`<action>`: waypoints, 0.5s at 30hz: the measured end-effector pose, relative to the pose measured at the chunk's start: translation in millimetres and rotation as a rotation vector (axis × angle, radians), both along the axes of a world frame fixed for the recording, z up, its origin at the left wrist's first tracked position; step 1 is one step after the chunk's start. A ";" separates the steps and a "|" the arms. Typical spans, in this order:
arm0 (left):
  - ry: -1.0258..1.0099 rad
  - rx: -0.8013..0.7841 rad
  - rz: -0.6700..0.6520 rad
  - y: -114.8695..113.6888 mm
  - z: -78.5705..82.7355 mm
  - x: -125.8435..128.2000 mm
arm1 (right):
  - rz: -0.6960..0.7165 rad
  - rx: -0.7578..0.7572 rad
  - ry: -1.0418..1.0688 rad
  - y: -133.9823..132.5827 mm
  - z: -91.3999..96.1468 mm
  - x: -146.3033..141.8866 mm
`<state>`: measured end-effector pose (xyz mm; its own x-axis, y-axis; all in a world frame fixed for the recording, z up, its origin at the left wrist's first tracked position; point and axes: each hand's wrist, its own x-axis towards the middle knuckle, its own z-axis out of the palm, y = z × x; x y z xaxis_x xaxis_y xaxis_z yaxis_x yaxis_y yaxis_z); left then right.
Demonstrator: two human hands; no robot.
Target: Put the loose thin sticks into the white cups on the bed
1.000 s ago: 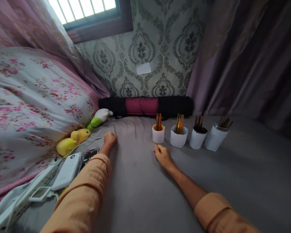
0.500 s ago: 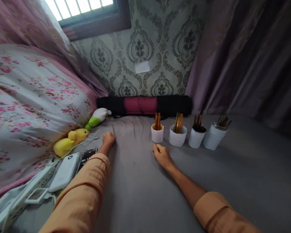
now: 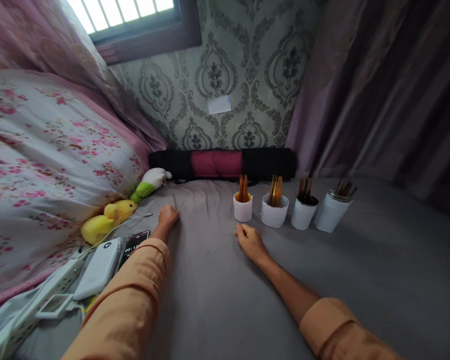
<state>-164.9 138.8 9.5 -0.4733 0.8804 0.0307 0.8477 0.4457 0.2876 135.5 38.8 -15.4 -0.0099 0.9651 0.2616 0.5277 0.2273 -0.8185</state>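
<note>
My left hand (image 3: 168, 216) rests on the grey bedsheet (image 3: 225, 300), fingers closed round a thin stick (image 3: 174, 201) that points up from it. My right hand (image 3: 248, 239) lies curled on the sheet just in front of the leftmost white cup (image 3: 243, 207), which holds orange sticks. To its right stand a second white cup (image 3: 274, 211) with yellow-brown sticks, a third cup (image 3: 302, 209) with dark sticks, and a jar (image 3: 332, 210) with brown sticks. Nothing shows in my right hand.
A floral quilt (image 3: 41, 165) is heaped on the left. Beside it lie a yellow plush duck (image 3: 103, 222), a green-white plush (image 3: 150, 182), a phone (image 3: 135, 241), a white power bank (image 3: 95, 267) and a power strip (image 3: 33, 310). A black and red roll (image 3: 223, 164) lies against the wall.
Only the view has shifted a little; both hands stay where they were on the sheet.
</note>
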 end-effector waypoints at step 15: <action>-0.020 -0.026 0.052 -1.9 4.7 5.0 | 0.011 0.012 0.006 1.6 -2.4 0.5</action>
<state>-159.8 136.9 14.3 -0.5186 0.8550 -0.0017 0.8176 0.4964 0.2917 136.1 40.4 -17.8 -0.0193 0.9617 0.2735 0.5201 0.2433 -0.8187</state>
